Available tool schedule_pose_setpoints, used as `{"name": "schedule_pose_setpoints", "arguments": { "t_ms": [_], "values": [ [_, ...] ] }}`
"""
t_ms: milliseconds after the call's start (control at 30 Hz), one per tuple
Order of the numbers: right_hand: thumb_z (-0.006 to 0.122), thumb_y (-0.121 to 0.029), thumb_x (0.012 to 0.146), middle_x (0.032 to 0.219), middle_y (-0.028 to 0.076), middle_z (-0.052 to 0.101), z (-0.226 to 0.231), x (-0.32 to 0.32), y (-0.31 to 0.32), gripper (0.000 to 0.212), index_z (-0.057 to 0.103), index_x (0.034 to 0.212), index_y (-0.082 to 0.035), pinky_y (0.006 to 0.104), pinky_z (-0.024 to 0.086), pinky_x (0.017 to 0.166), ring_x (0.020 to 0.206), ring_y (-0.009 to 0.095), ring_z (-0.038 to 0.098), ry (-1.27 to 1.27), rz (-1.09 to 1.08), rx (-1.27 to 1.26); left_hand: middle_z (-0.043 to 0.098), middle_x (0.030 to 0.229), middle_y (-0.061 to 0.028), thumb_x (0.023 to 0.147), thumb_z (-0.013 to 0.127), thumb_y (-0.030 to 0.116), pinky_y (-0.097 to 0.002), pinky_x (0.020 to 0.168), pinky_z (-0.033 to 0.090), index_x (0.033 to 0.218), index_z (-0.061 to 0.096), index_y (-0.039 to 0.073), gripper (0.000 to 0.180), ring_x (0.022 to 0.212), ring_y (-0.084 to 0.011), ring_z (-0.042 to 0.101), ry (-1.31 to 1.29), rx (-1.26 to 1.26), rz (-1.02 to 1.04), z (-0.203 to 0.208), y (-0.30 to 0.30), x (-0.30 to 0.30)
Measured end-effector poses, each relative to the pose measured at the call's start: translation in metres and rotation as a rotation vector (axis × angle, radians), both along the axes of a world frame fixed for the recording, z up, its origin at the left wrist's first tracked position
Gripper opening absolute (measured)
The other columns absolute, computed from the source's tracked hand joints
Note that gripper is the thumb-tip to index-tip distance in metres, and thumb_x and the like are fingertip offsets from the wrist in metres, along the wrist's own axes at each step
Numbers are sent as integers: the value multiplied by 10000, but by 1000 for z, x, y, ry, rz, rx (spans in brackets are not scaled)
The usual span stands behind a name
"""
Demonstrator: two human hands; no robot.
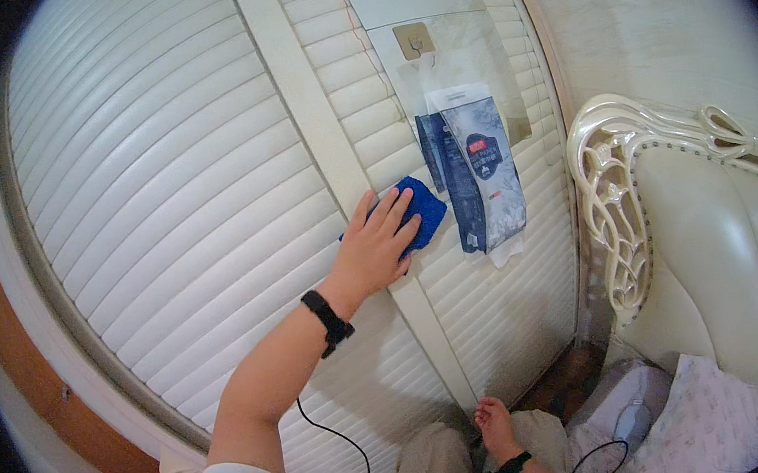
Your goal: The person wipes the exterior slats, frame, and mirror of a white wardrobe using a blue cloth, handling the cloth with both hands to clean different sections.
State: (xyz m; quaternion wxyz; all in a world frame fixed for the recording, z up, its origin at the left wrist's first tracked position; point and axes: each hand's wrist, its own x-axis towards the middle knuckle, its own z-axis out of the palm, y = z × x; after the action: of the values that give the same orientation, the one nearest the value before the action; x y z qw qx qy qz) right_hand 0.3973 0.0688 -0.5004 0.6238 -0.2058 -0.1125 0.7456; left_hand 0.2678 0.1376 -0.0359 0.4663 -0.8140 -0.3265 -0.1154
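My left hand (374, 242) presses a folded blue cloth (427, 214) against the white slatted door (203, 227), over the smooth upright strip (302, 78). The fingers lie across the cloth and hide part of it. Lower down, my right hand (495, 423) hovers near my knees with its fingers loosely curled and nothing visible in them. Just right of the cloth hangs a blue and white tissue pack (487, 165), below a hook plate (415, 41) fixed to the door panel.
At the right stands a bed with a cream padded headboard (712, 238) and carved frame. A pink patterned cover (713, 423) and a grey handheld device (634, 422) with a black cord lie there. Another black cable (349, 438) runs below my left arm. Brown wood shows at the far left.
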Motion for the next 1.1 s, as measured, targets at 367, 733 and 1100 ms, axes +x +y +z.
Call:
{"name": "schedule_pose_setpoints", "arguments": {
  "t_ms": [367,733,1100],
  "values": [
    [422,-220,945,1446,216,293,320,8,70,482,368,1373,-5,425,291,1066,1309,345,334,-1025,-393,1097,457,1362,-69,744,625,270,-555,1067,180,1157,616,166,426,1254,-276,391,-461,-19,20,-26,10,7],
    [462,-339,900,1451,360,100,384,-37,116,645,243,1416,-20,582,157,1068,1328,539,150,-1444,-660,1093,439,1348,-157,857,555,267,-483,1019,288,1112,630,262,266,1244,-327,385,-722,-226,-454,-9,11,-53],
    [591,-130,760,1429,343,190,534,-11,129,668,315,1361,-32,621,206,1047,1287,569,228,-1587,-791,1137,152,1398,-385,816,580,79,-623,989,260,1419,233,90,696,1260,-533,257,-892,-362,-589,83,41,-64]
  ]
}}
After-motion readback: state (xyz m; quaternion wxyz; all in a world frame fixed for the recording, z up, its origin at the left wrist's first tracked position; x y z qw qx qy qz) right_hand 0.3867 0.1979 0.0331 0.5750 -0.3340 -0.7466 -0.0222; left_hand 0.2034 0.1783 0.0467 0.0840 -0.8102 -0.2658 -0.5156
